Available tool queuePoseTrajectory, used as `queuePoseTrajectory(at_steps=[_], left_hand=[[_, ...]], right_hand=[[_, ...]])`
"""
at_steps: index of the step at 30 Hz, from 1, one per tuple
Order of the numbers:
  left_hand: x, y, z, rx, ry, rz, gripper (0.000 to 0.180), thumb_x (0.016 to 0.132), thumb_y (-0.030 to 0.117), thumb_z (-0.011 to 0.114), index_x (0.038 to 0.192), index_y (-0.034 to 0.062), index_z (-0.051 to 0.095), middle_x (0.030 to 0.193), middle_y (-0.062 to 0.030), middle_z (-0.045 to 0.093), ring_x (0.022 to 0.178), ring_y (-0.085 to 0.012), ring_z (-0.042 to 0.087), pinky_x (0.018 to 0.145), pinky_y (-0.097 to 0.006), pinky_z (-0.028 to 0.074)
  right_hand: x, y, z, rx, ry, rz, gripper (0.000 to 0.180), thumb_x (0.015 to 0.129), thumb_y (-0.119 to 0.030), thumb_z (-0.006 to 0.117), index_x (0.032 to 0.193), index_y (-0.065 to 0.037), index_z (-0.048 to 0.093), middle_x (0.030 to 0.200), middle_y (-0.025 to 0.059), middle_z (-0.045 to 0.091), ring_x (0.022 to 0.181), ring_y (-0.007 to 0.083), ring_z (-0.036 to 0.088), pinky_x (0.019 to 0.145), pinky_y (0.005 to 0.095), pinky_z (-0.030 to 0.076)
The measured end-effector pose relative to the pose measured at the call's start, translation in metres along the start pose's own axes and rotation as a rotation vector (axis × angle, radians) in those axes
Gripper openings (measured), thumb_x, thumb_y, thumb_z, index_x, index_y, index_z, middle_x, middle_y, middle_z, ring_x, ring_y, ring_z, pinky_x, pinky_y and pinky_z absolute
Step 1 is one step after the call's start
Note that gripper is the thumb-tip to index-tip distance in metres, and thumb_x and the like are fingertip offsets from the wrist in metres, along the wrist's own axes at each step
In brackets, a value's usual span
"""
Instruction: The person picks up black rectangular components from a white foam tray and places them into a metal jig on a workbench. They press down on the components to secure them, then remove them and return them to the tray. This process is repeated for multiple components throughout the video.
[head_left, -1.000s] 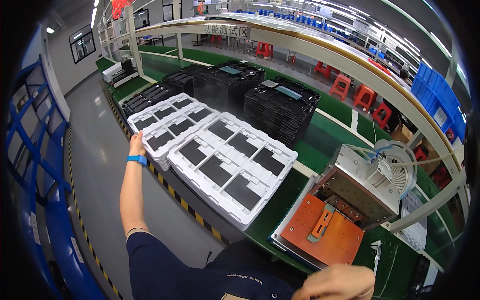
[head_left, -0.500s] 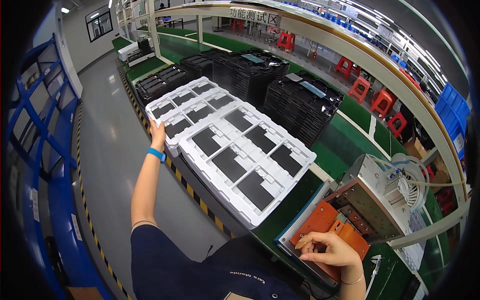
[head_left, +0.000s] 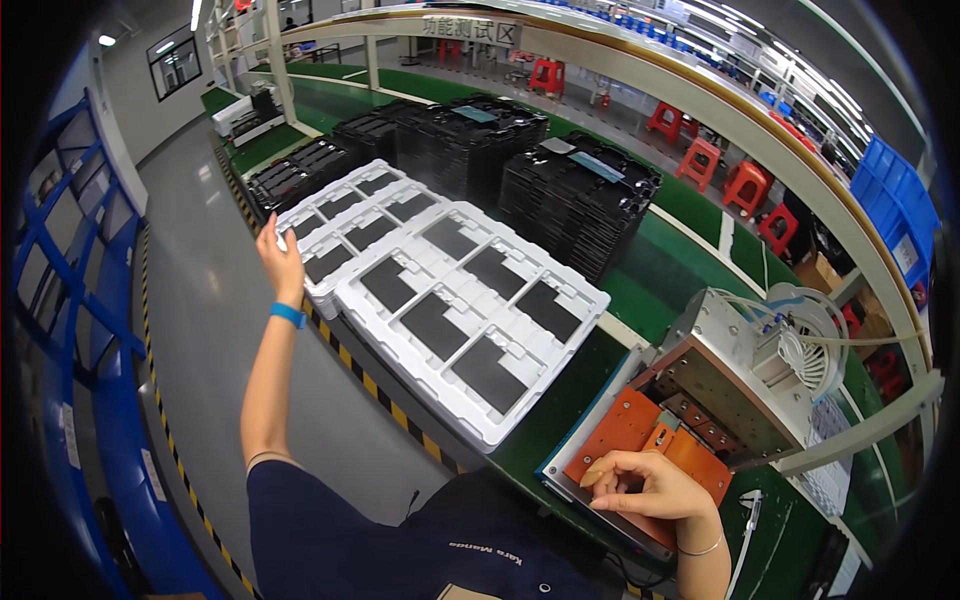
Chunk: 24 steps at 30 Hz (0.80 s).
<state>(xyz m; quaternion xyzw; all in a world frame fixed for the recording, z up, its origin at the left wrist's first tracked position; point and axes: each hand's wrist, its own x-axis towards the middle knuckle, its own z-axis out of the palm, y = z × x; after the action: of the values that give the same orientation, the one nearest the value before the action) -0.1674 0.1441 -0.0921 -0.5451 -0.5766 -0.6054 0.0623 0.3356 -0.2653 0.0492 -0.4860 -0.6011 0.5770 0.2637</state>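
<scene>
My left hand [head_left: 281, 262] is raised at the outer edge of the far white plastic tray [head_left: 322, 287], fingers apart and nothing gripped; I cannot tell whether a fingertip touches the rim. A second white tray [head_left: 412, 392] lies nearer, overlapping the far one. Both trays hold flat black pieces [head_left: 488, 370] with notched corners in their pockets. My right hand [head_left: 650, 487] hovers over the orange plate of a bench fixture [head_left: 612, 432]. Its fingers are loosely curled in, a tan cover on one fingertip, and nothing shows in them.
Tall stacks of black trays [head_left: 575, 205] stand behind the white ones on the green bench. A metal press head with a fan [head_left: 745, 370] rises beside the fixture. Calipers [head_left: 748, 515] lie at the right. A blue rack [head_left: 75, 300] stands across the aisle.
My left hand has let go of the far tray's edge and lifted, fingers spreading. The whole view has shifted slightly. My right hand stays over the fixture, still curled.
</scene>
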Motion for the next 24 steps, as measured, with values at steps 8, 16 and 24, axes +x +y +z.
queuePoseTrajectory(at_steps=[8,16,24], left_hand=[[-0.048,0.345,-0.146,-2.088,-1.487,0.423,0.017,0.097,0.007,0.053,0.105,0.0043,0.067,0.066,-0.0054,0.050,0.049,-0.0174,0.044,0.048,-0.030,0.031],[-0.036,0.364,-0.201,-2.431,-1.840,0.329,0.015,0.096,0.010,0.053,0.091,-0.0040,0.058,0.074,-0.0237,0.053,0.052,-0.0286,0.045,0.047,-0.037,0.025],[-0.037,0.363,-0.184,-1.979,-2.159,1.058,0.024,0.099,0.024,0.059,0.087,0.0037,0.065,0.075,-0.0055,0.063,0.056,-0.0159,0.059,0.048,-0.028,0.044]], right_hand=[[0.057,-0.016,-0.013,-0.378,0.250,-0.135,0.032,0.089,-0.018,0.075,0.116,-0.002,0.070,0.091,0.0060,0.068,0.080,0.0119,0.061,0.068,0.0275,0.049],[0.176,0.007,-0.030,-1.094,0.708,-0.160,0.047,0.086,-0.032,0.074,0.118,0.001,0.065,0.111,0.0163,0.061,0.100,0.0334,0.062,0.084,0.0417,0.052],[0.214,0.015,-0.042,-1.177,0.658,0.234,0.067,0.080,-0.055,0.075,0.111,0.004,0.068,0.120,0.0190,0.061,0.119,0.0329,0.056,0.094,0.0471,0.049]])
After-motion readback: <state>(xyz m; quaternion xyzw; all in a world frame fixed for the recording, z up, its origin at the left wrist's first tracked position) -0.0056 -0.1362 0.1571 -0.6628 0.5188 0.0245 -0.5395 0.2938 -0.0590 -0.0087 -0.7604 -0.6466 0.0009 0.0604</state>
